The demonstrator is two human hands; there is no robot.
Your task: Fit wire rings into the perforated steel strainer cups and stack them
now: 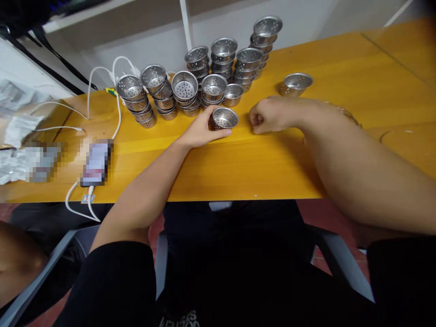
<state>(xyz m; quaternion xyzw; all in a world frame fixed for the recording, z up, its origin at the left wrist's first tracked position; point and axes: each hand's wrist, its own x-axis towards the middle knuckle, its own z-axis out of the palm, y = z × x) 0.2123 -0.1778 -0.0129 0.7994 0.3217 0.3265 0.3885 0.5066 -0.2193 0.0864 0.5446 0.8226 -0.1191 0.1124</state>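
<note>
The metal cup [225, 119], pierced with small holes, stands upright with its mouth up over the near middle of the table [211, 181]; I cannot tell whether its base touches the wood. The left hand [200, 129] comes to it from 8 o'clock and grips it, thumb pressed along the near side and fingers round the far left side. At 3 o'clock from the cup, apart from it, the right hand [269, 114] is curled into a loose fist, its fingers folded in; whether it touches the tabletop I cannot tell.

Just beyond the held cup, toward 1 o'clock, sits a low cup [233, 95], and between 11 and 12 a short stack [214, 88]. Three front stacks [185, 88] spread between 9 and 10 o'clock, and taller back stacks [224, 54] run from 11 to 1. A lone cup [295, 85] stands at 2 o'clock, beyond the right hand.

Farther out, between 8 and 9 o'clock, lies a phone [96, 162], its screen blurred, with white cables [119, 116] near it. Plastic bags [15, 131] lie at 9 o'clock, toward the table's far left.
</note>
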